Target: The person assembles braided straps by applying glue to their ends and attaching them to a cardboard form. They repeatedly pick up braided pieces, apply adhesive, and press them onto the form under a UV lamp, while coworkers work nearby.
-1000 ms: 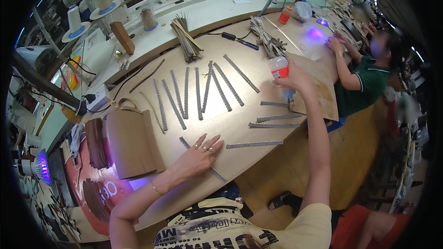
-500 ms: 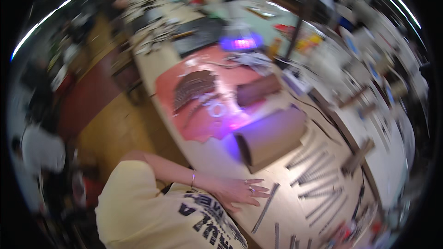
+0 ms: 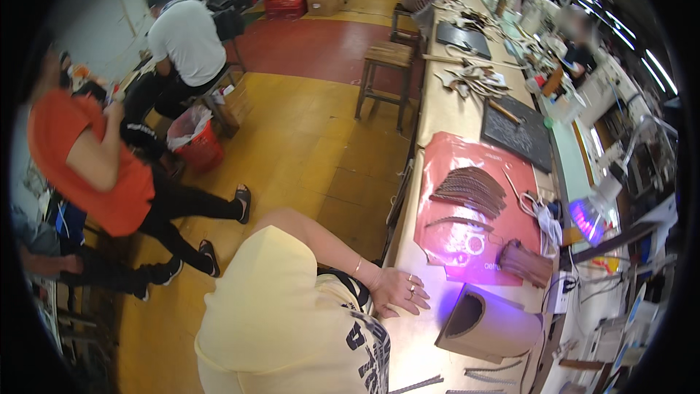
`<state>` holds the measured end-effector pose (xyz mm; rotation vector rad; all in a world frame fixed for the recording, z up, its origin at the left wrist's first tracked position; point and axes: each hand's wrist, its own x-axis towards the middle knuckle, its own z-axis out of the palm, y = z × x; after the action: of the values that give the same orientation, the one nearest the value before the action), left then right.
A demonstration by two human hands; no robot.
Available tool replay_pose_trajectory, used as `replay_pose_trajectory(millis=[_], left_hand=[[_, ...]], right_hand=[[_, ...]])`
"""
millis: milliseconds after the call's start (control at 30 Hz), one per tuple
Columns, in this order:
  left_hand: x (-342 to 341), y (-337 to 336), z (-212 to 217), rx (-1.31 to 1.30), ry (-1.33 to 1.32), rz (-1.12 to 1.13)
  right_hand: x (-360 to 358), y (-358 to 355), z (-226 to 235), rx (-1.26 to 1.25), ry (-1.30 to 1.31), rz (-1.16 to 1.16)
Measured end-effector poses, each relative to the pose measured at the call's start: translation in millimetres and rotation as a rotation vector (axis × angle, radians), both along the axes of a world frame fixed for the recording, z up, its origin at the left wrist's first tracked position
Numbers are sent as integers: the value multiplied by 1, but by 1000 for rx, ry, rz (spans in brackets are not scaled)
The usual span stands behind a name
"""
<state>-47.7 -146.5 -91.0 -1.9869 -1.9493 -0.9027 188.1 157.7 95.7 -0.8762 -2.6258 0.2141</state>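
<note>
Along the near edge of the pale table, the left hand is resting, its ringed fingers slightly spread and pointing toward a curled brown sheet. That sheet is lying just beyond the fingertips, apart from them. One dark braided strip is lying near the hand, also untouched.

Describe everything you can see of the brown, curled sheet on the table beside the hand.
The brown, curled sheet, plain and smooth-looking, may be leather or card; I cannot tell. It rests on the pale tan tabletop, bent over into a hollow curve, its dark open end towards the person's bare left hand, which sits apart from it. Purple light tints one edge.
</note>
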Motion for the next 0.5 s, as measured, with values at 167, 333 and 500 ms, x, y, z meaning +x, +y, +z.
replay_pose_trajectory(millis=[167,333,500], left_hand=[[3,1,-4,50,-6,2],[1,3,-7,135,16,-20],[-2,-1,-1,66,-77,-84]], right_hand=[[-12,-8,5,-23,-24,64],[-10,-26,29,-76,-16,34],[24,-69,64,-291,186,-153]])
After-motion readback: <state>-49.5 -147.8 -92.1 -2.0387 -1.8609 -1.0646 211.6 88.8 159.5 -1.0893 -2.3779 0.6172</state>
